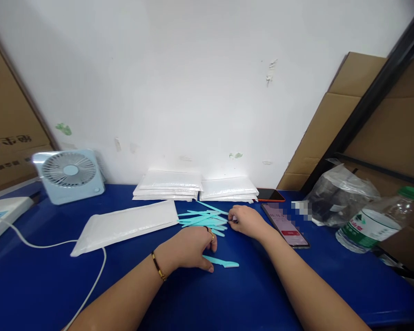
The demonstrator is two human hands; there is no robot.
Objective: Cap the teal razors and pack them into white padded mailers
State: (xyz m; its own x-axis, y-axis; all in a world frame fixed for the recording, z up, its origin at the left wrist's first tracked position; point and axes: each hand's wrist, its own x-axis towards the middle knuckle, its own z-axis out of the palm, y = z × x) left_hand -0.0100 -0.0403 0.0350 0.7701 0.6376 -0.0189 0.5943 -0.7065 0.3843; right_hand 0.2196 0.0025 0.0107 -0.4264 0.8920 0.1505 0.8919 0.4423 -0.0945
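Observation:
A loose pile of turquoise eyebrow razors [203, 218] lies criss-crossed on the blue table [248, 294]. My left hand [193, 246], with a ring and a bracelet, is closed in front of the pile. One eyebrow razor [227, 264] sticks out to the right from between its thumb and fingers. At the pile's right end, my right hand [244, 220] has its fingertips pinched at the end of another eyebrow razor [210, 207]; the fingers partly hide the grip. Left of the pile rests a white padded envelope [127, 227], laid at a slant.
Two stacks of white padded envelopes [170, 184] stand against the wall. A fan [71, 172] and a white cable [100, 271] are on the left. To the right are a phone [284, 225], another phone [271, 195], a plastic bag [341, 193] and a water bottle [369, 227].

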